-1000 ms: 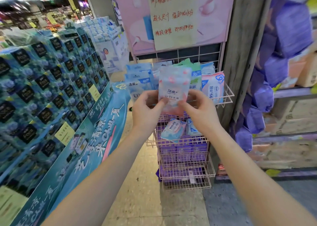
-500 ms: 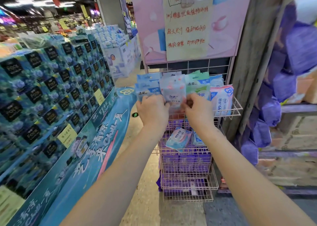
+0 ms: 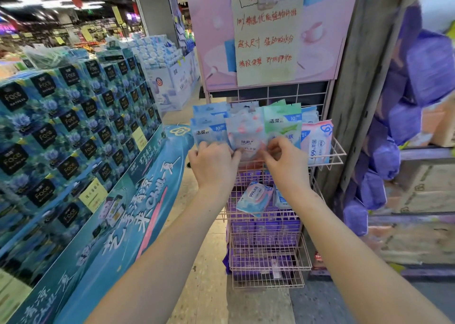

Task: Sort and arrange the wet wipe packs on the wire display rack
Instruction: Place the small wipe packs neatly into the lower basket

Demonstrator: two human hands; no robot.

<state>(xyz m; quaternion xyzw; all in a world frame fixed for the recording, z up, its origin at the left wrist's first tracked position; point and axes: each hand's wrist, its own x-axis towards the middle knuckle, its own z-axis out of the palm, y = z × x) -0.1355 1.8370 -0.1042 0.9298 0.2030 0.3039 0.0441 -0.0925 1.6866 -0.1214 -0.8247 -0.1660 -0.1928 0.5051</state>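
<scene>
My left hand (image 3: 213, 166) and right hand (image 3: 283, 162) each pinch a lower corner of the pink-flowered wipe pack (image 3: 245, 135). It stands upright at the front of the wire rack's top basket (image 3: 337, 151), its bottom edge hidden by my fingers. A blue pack (image 3: 209, 131) touches its left side and a green pack (image 3: 283, 124) its right. A pink-white pack (image 3: 316, 142) stands farther right. Below, loose packs (image 3: 256, 198) lie tilted over purple packs (image 3: 261, 227). Behind hangs a handwritten sign (image 3: 267, 35).

Pink wire rack (image 3: 338, 152), wet wipe packs (image 3: 283, 124) upright
</scene>
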